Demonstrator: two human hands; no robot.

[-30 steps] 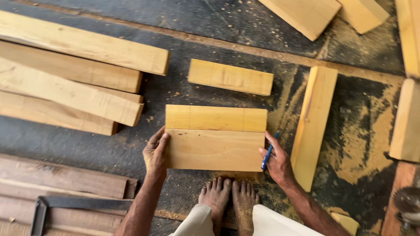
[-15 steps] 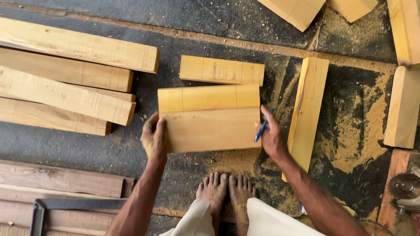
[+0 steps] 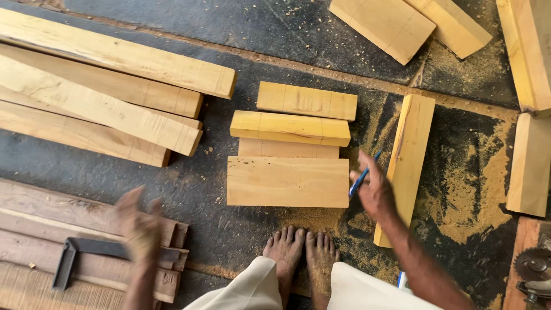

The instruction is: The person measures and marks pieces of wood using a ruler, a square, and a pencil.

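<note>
A short flat wooden board lies on the dark floor just beyond my bare feet. Behind it a yellow block rests on another piece, and a third block lies further back. My right hand hovers at the board's right end, holding a blue pen. My left hand is blurred, off to the left over dark planks, fingers apart and empty, near a black try square.
Long pale planks are stacked at upper left. An upright-lying plank sits right of the board amid sawdust. More offcuts lie at the top and right edge. A metal tool shows at lower right.
Both hands have let go of the board, which now lies flat nearer my feet. My left hand has swung left toward the try square; my right hand has drawn slightly away.
</note>
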